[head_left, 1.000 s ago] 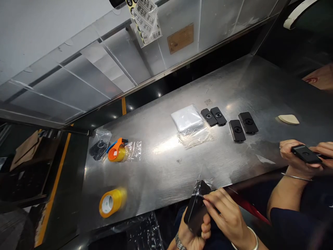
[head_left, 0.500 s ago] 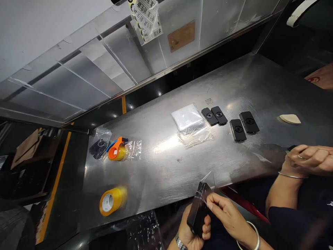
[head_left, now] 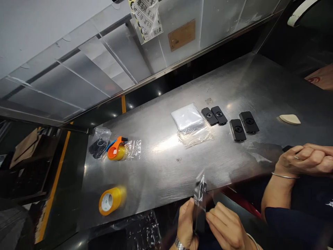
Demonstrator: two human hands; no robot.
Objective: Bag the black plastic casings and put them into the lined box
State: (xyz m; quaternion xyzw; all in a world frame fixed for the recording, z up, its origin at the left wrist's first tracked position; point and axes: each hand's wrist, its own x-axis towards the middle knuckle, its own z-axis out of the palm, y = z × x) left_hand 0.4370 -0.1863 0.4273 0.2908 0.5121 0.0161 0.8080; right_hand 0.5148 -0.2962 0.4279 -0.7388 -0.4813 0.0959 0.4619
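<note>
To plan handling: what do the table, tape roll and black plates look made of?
The table: brushed stainless steel, by its fine scratches and glare. The tape roll: glossy translucent plastic film on a paler core. The black plates: matte, so probably plastic; metal possible.

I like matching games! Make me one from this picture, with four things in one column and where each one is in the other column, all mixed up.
Things:
1. black piece in clear film
2. yellow tape roll
3. orange tape dispenser
4. white plastic packet

Places:
A. Beside the black plates
B. By itself near the front edge of the table
C. Between the left hand and right hand
D. Next to a clear plastic sheet

Right pairs: 1-C, 2-B, 3-D, 4-A
</note>
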